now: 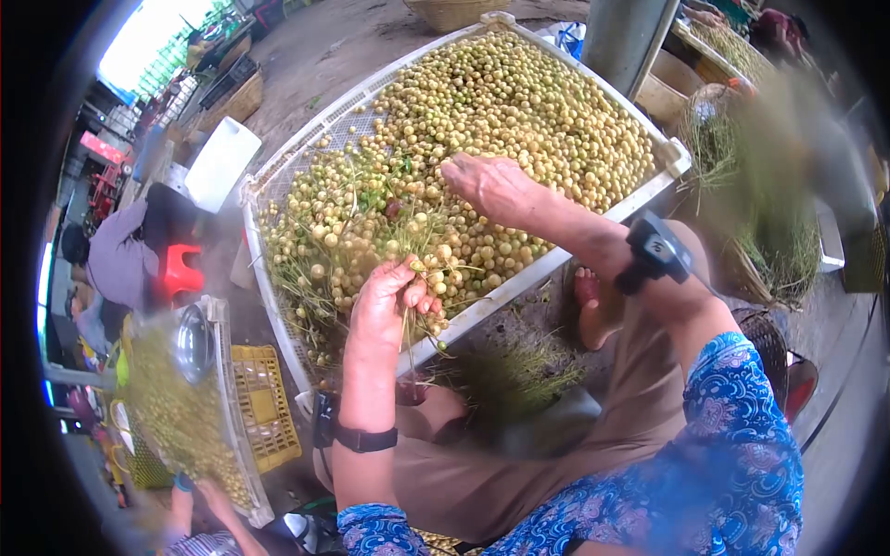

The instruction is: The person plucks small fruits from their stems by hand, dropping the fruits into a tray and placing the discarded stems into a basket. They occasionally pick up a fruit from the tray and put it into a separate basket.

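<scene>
A white mesh tray (431, 347) holds a broad heap of small round yellow-green fruits (519, 102). Over the tray's near edge, my left hand (387, 295) is closed on a bunch of thin stems with a few fruits (443, 264) on it. My right hand (487, 188) is over the middle of the heap, palm down, its fingertips hidden or too blurred to tell what they hold. Loose green stems and leaves (320, 208) lie among the fruits on the tray's left side.
At the lower left, a second fruit tray (227, 408) stands beside a yellow crate (264, 408), with another person's arms (218, 505) near it. A person in a purple top (120, 246) sits by a red stool (179, 271). A post (626, 42) and stem-filled baskets (709, 139) stand at right.
</scene>
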Demonstrator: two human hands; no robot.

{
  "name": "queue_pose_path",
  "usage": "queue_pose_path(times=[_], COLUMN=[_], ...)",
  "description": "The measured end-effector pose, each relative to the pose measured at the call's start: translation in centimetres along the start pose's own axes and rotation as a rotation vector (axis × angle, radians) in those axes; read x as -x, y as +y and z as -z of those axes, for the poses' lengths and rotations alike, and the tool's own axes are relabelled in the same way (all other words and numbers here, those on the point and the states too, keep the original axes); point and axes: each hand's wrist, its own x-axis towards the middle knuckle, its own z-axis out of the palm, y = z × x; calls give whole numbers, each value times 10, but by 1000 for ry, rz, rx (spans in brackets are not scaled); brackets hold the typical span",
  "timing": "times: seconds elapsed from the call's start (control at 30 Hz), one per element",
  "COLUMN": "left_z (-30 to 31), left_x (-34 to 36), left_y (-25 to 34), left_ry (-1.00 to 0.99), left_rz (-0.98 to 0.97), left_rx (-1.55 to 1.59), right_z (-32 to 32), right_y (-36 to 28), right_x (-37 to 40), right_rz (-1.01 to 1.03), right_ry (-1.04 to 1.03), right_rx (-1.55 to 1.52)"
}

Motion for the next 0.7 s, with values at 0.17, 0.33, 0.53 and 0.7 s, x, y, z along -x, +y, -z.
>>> queue_pose_path(times=[0.17, 0.33, 0.53, 0.7], left_z=[4, -6, -1, -17], left_x=[-4, 10, 8, 12], left_y=[0, 4, 5, 7], left_ry=[7, 60, -105, -42], left_rz=[-11, -51, -94, -75], left_rx=[99, 83, 214, 177], right_z=[-22, -5, 33, 23], right_y=[15, 33, -5, -37], right_x=[-10, -13, -14, 0], right_rz=[0, -169, -236, -360], right_ry=[164, -17, -337, -441], right_rx=[52, 47, -1149, -1868])
